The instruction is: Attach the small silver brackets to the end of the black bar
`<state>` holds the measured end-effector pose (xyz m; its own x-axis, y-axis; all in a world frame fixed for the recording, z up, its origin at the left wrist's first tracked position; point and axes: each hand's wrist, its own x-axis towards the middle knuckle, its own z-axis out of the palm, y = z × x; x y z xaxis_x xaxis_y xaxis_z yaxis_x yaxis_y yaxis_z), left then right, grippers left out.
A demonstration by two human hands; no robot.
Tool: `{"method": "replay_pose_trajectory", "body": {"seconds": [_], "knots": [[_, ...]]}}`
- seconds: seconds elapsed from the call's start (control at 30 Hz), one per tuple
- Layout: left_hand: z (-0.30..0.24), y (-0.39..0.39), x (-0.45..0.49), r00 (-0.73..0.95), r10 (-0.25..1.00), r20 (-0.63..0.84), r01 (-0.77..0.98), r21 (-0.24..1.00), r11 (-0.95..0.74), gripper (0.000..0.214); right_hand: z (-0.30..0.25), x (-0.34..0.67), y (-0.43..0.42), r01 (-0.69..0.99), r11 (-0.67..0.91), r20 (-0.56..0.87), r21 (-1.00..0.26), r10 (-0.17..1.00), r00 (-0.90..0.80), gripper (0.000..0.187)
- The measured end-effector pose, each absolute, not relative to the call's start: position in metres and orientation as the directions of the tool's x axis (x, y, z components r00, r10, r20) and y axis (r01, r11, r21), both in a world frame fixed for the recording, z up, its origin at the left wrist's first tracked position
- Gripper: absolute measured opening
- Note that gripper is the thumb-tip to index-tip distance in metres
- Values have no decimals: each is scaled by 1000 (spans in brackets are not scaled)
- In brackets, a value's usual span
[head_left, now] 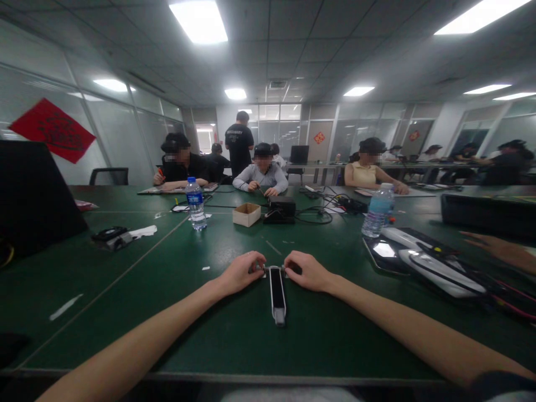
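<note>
A long, narrow device with a black face and silver edges (277, 293) lies flat on the green table, its slim end towards me. At its far end a small metal piece sticks out on each side. My left hand (245, 271) is closed at the left piece, thumb and fingers pinched round it. On the other side my right hand (307, 271) pinches the right piece in the same way. The fingertips partly hide both pieces, so their exact shape cannot be made out.
Beyond the hands stand a small open box (247, 215), a black block-shaped device (280, 211) and a water bottle (195, 204). Rightward are another bottle (377, 212), a white device (439, 268), cables and another person's hand (498, 248). Several people sit across the table (176, 340).
</note>
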<state>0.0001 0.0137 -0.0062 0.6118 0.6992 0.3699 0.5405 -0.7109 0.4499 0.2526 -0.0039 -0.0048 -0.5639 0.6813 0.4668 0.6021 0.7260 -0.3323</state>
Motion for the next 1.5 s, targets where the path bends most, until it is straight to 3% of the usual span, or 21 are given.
{"method": "replay_pose_trajectory", "body": {"seconds": [1.5], "knots": [[-4, 9, 2, 628, 678, 382, 566, 373, -735, 18, -5, 253, -3, 615, 708, 429, -347, 703, -567, 4]]}}
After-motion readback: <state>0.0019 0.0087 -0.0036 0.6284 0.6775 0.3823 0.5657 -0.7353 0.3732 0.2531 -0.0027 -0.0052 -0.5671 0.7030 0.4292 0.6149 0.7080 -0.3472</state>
